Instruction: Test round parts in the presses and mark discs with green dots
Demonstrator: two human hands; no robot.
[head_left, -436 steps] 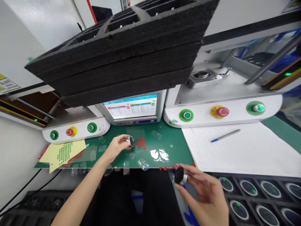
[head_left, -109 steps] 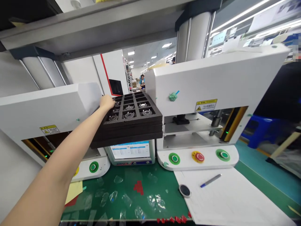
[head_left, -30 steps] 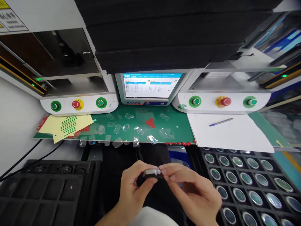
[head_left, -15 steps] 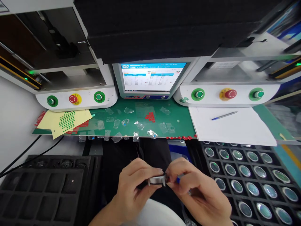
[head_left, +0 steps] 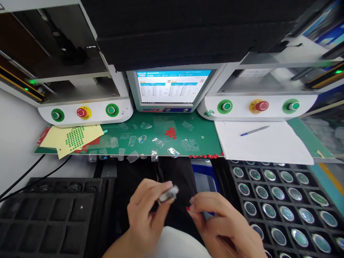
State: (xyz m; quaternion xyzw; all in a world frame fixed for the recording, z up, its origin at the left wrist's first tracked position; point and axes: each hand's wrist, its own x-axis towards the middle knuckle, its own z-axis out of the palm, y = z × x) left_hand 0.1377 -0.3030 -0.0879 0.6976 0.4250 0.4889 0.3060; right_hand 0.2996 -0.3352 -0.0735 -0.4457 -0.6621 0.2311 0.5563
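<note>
My left hand pinches a silver watch case between thumb and fingers, tilted and slightly blurred, above my lap. Apart from it on the right, my right hand has thumb and forefinger pressed together. A small red sticker shows at those fingertips. On the green bench top ahead lie loose red stickers on a clear sheet and several scraps of clear film. More red bits line the bench's front edge.
A foam tray of round watch parts stands at the right, a black foam tray at the left. Beyond are a screen, machine buttons, a pen on paper, and a yellow sticker sheet.
My hands have moved apart. The watch case has gone up and left with my left hand and tilted. My right hand has come away from the case with the red sticker at its fingertips.
</note>
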